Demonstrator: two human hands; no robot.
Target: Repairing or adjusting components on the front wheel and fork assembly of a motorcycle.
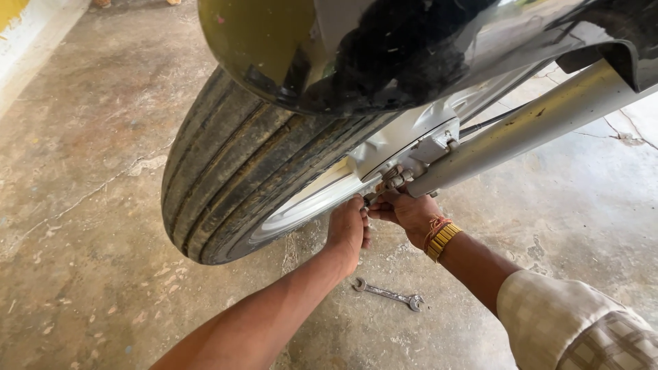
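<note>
Two hands at the wheel hub, one wrench loose on the floor

Both hands meet under the axle end of a two-wheeler's wheel [226, 164], just below the pale hub plate [411, 140]. The left hand [348, 229] comes up from the lower left, fingers curled together and closed near the axle nut [394, 179], its knuckles almost against the silver rim [308, 202]. What it pinches is too small to make out. The right hand [410, 212] reaches in from the lower right, fingers bent and pressed together beneath the same fitting; whether it grips a tool I cannot tell. Its wrist wears orange thread and yellow bangles [440, 236], and a checked sleeve [582, 322] covers the arm further back.

Room is tight here. The tyre's tread bulges on the left of the hands, the metal fork tube [534, 123] slants across above them to the upper right, and a dark glossy mudguard [384, 48] overhangs the whole wheel. The two hands nearly touch each other in the gap between the rim and the tube.

A double open-ended wrench [388, 294] lies flat on the concrete floor [89, 226], near the hands but apart from them, between the two forearms. The floor spreads wide to the left of the tyre, stained and cracked, and runs on past the fork tube at the right.
</note>
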